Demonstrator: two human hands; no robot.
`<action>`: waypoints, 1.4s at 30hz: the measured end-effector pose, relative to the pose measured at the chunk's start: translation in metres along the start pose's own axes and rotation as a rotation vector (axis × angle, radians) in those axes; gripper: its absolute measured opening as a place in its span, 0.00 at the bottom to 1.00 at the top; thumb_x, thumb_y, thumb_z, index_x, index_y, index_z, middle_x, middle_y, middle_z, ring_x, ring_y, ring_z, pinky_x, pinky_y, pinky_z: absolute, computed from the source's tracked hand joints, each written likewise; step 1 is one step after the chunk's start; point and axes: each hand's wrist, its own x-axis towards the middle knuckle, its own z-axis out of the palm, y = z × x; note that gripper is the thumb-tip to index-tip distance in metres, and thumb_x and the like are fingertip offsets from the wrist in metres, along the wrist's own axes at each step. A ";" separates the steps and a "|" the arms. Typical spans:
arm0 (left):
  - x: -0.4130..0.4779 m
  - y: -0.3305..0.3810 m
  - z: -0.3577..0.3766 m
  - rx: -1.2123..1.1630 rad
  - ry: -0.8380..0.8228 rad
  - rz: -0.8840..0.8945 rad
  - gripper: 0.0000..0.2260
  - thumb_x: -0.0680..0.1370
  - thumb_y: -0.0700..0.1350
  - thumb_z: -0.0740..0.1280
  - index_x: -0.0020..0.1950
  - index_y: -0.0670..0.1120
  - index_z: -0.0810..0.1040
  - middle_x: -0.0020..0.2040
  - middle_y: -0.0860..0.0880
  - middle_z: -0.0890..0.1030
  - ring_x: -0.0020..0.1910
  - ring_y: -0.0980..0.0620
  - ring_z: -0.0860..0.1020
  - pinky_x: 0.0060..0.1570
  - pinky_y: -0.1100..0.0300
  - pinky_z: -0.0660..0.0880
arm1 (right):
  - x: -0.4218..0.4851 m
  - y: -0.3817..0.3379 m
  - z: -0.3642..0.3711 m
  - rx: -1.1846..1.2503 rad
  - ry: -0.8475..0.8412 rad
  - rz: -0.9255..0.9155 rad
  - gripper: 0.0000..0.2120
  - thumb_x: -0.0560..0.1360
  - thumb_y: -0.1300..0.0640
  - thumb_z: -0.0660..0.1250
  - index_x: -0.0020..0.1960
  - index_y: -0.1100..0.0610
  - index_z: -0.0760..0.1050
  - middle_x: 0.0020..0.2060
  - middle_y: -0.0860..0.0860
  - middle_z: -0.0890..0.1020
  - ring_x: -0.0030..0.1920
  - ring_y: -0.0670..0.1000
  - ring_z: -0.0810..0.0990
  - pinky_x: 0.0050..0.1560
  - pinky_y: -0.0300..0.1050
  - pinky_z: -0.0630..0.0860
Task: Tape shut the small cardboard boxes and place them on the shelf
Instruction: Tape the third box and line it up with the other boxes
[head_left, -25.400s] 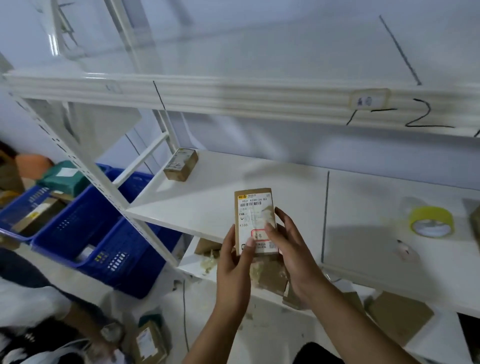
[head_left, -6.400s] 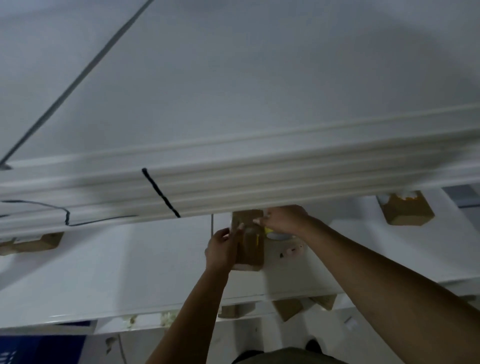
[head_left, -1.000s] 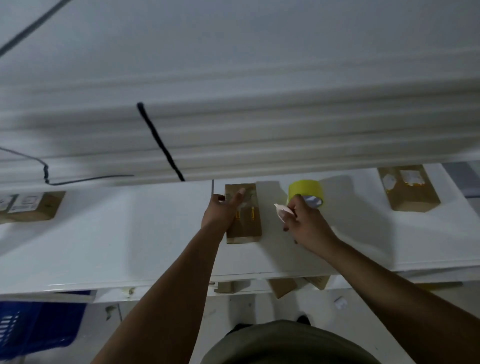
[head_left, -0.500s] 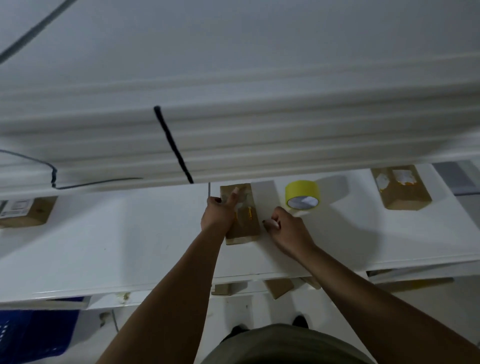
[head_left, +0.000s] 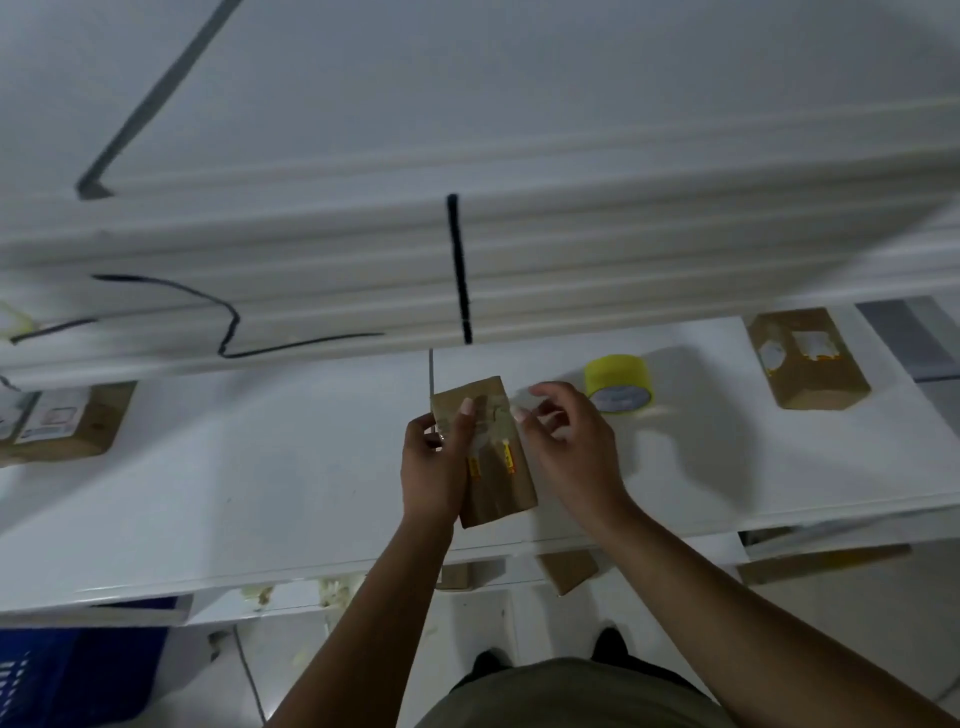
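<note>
Centrally, left hand: grips long left edge of box, one finger laid across its top face. Just right of box: right hand, fingers curled, forefinger tip at upper right edge; pinch on anything: cannot tell. Hands apart, box between them. Box brown, lying on shelf near its front edge; two small yellow marks and a pale glossy patch on top. Just beyond right hand: tape roll, yellow, flat on same shelf, untouched. Far right on shelf: second box, torn white label scraps on top. Far left: third box, white label, partly tucked under upper shelf; black marker lines on that shelf's front. Below: cardboard pieces on lower level, blue crate at bottom left, shoe tips on floor.
</note>
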 end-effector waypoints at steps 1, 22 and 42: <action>-0.003 0.002 0.000 -0.014 -0.001 0.017 0.27 0.75 0.67 0.73 0.66 0.50 0.76 0.54 0.50 0.84 0.50 0.53 0.85 0.47 0.55 0.83 | -0.001 -0.006 0.004 0.043 -0.003 0.029 0.12 0.78 0.46 0.72 0.60 0.47 0.79 0.48 0.42 0.83 0.47 0.41 0.82 0.44 0.33 0.77; -0.057 0.003 -0.008 -0.243 -0.278 0.043 0.20 0.83 0.61 0.65 0.71 0.54 0.66 0.60 0.50 0.82 0.52 0.55 0.86 0.54 0.53 0.86 | -0.053 -0.025 0.000 0.170 0.150 0.137 0.14 0.84 0.46 0.64 0.48 0.51 0.84 0.40 0.46 0.87 0.43 0.43 0.83 0.45 0.39 0.78; -0.122 -0.001 0.015 -0.078 -0.221 0.235 0.21 0.76 0.67 0.68 0.66 0.60 0.76 0.55 0.59 0.86 0.53 0.55 0.87 0.54 0.48 0.85 | -0.098 -0.013 -0.059 0.199 0.053 0.212 0.12 0.81 0.39 0.67 0.55 0.43 0.83 0.42 0.38 0.85 0.43 0.35 0.82 0.46 0.33 0.74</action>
